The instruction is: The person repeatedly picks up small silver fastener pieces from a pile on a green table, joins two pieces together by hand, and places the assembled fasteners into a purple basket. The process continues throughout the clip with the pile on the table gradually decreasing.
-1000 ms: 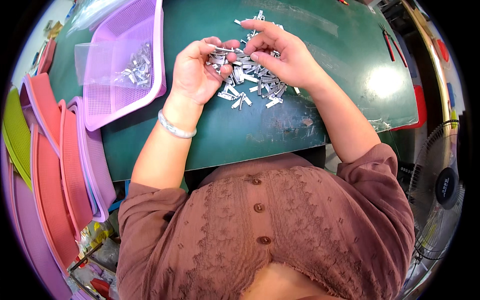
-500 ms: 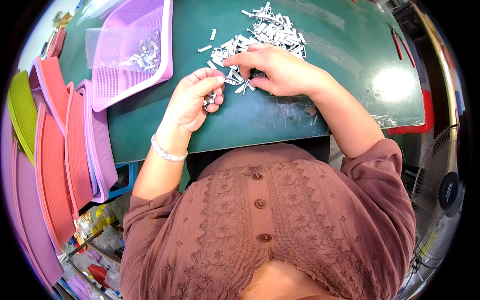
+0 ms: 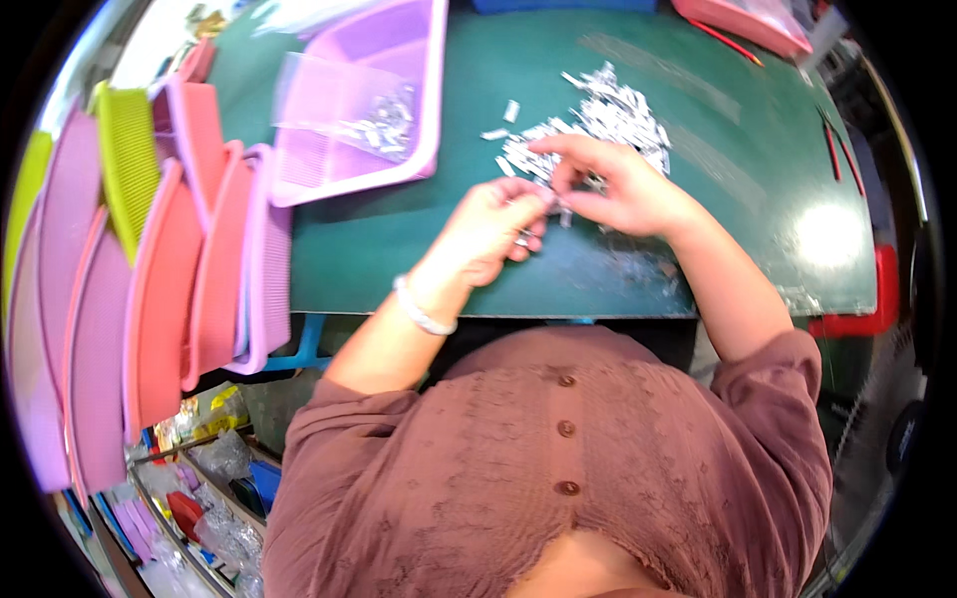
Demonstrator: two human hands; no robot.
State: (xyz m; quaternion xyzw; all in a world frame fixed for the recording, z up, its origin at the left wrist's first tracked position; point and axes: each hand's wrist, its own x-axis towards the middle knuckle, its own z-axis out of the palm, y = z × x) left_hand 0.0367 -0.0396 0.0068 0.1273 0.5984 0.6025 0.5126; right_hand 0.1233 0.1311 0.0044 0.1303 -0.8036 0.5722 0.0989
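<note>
My left hand (image 3: 490, 231) is closed, with small silvery pieces (image 3: 523, 237) showing between its curled fingers. Its thumb and forefinger meet at the near edge of a loose pile of small, narrow white-and-silver pieces (image 3: 623, 110). Close beside it, my right hand (image 3: 630, 189) has its forefinger stretched over the pile. The thumb and another finger of that hand come together near a small silvery piece (image 3: 565, 216), next to the left fingertips. Blur hides the exact contact. A pale bracelet (image 3: 423, 307) circles my left wrist.
On the green table (image 3: 478, 279), a lilac basket (image 3: 431, 120) holds a clear bag of small metal pieces (image 3: 387, 125). Stacked pink, purple and green baskets (image 3: 159, 309) stand at the left. Red-handled pliers (image 3: 842, 149) lie right; a pink tray (image 3: 758, 25) sits at the far edge.
The view has shifted, so the table and baskets appear farther right and lower. My hands have drawn closer together, with the right fingertips now beside the left ones.
</note>
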